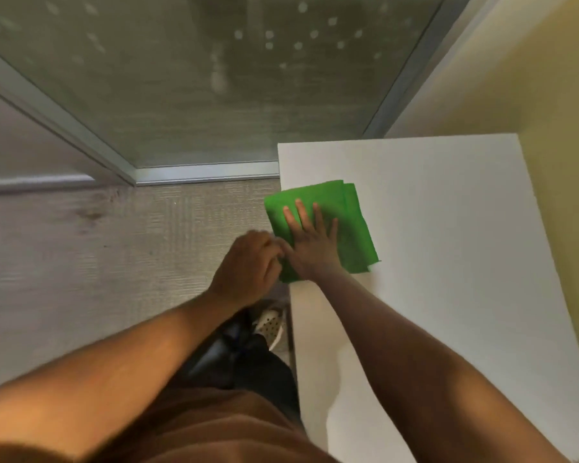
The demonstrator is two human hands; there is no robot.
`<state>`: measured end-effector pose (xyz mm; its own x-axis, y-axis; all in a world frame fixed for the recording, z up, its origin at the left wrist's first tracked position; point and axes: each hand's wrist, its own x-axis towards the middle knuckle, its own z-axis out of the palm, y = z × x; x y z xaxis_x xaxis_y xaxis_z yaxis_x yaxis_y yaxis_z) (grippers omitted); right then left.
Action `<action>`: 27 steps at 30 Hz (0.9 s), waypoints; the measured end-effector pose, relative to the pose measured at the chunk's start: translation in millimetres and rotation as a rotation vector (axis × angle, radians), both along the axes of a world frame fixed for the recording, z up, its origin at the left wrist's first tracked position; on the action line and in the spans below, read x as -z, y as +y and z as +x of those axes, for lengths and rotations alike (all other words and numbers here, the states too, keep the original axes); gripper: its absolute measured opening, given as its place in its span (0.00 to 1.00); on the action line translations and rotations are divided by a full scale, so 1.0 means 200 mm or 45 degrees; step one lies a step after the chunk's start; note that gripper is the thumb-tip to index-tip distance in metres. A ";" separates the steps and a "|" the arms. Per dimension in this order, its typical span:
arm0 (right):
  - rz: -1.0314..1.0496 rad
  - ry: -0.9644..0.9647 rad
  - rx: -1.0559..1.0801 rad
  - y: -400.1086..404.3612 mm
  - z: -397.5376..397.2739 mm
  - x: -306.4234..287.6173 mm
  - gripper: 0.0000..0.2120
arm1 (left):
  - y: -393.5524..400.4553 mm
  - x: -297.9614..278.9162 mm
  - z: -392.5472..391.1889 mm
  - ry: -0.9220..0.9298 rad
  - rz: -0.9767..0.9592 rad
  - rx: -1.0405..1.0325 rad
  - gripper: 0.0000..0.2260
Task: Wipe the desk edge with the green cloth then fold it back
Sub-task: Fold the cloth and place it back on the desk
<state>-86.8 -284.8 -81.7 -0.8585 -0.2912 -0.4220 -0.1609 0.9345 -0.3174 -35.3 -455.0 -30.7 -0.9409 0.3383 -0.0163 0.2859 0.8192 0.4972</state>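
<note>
A folded green cloth point(351, 222) lies on the white desk point(448, 228), overhanging the desk's left edge. My right hand point(311, 238) rests flat on the cloth with fingers spread, pressing it down. My left hand point(248, 265) is just off the desk's left edge, its fingers curled around the cloth's near-left corner. The cloth's layers show at its far and right sides. Part of the cloth is hidden under both hands.
A yellow wall point(565, 162) borders the desk's right side. A glass panel in a metal frame point(208, 172) stands beyond the desk. Grey floor point(81, 262) lies to the left. My legs and a shoe point(271, 324) are below the desk's left edge.
</note>
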 end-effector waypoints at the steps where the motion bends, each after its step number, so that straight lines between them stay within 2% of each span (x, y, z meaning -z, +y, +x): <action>1: -0.016 -0.044 0.020 -0.01 -0.02 -0.02 0.34 | 0.01 0.00 -0.07 -0.019 0.001 -0.079 0.06; 3: -0.062 -0.016 0.071 -0.01 -0.08 -0.06 0.28 | 0.05 0.02 -0.22 -0.110 0.060 -0.277 0.07; 5: -0.154 0.139 0.125 0.04 -0.16 -0.11 0.17 | 0.07 0.04 -0.35 -0.227 0.119 -0.472 0.10; 7: -0.196 0.205 0.203 0.12 -0.25 -0.14 0.13 | 0.08 0.07 -0.46 -0.337 0.076 -0.557 0.15; 9: -0.126 0.243 0.254 0.20 -0.34 -0.17 0.14 | 0.07 0.10 -0.54 -0.449 0.041 -0.540 0.19; 11: -0.049 0.224 0.259 0.28 -0.41 -0.17 0.19 | 0.04 0.13 -0.60 -0.604 0.107 -0.571 0.23; 15: -0.066 0.033 0.301 0.37 -0.50 -0.15 0.29 | -0.03 0.18 -0.66 -1.195 0.605 -0.859 0.30; 16: -0.102 0.010 0.349 0.38 -0.51 -0.14 0.31 | -0.05 0.19 -0.68 -1.269 0.673 -0.902 0.30; 19: -0.232 -0.081 0.551 0.37 -0.55 -0.12 0.33 | -0.08 0.18 -0.73 -1.252 0.717 -0.920 0.30; 22: -0.236 -0.156 0.692 0.39 -0.58 -0.12 0.22 | -0.08 0.13 -0.79 -1.197 0.696 -0.815 0.28; 24: -0.162 -0.182 0.678 0.41 -0.57 -0.13 0.15 | -0.07 0.09 -0.84 -1.143 0.627 -0.708 0.26; 27: -0.184 -0.208 0.726 0.46 -0.54 -0.17 0.12 | -0.04 0.00 -0.96 -1.066 0.534 -0.513 0.25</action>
<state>-194.9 -191.9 -47.6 -0.8235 0.1312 -0.5520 0.4136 0.8047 -0.4259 -227.5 -462.2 -31.7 -0.7268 0.1290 -0.6747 -0.5441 0.4914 0.6800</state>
